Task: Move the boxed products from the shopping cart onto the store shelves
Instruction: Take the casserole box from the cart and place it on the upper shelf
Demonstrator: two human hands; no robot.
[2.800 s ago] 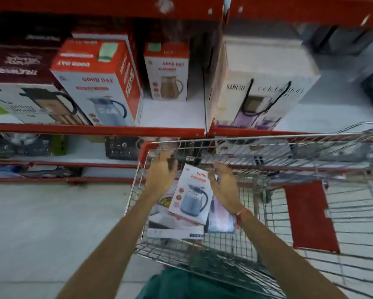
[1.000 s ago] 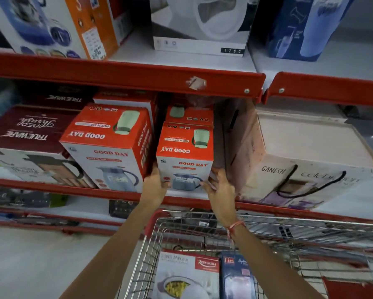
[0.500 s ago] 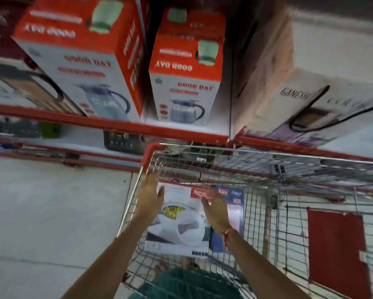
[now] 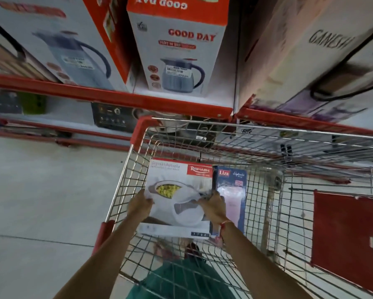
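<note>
A white Rishabh casserole box [image 4: 177, 184] lies flat in the left end of the wire shopping cart [image 4: 267, 130]. My left hand [image 4: 140, 205] grips its left edge and my right hand [image 4: 213, 205] grips its right edge. A dark blue Liza bottle box [image 4: 233, 186] lies right beside it, partly under my right wrist. On the red-edged shelf [image 4: 159, 103] above the cart stands the small Good Day kettle box [image 4: 181, 52], upright at the shelf's front.
A bigger Good Day box [image 4: 58, 42] stands left of the small one, a large Ganesh box [image 4: 310, 55] to its right. Dark appliance boxes [image 4: 110, 117] fill the lower shelf. A red flap [image 4: 345, 236] hangs in the cart's right part. Grey floor lies left.
Both hands left the small Good Day box on the shelf, dropped into the cart and slid down the casserole box's sides to grip it.
</note>
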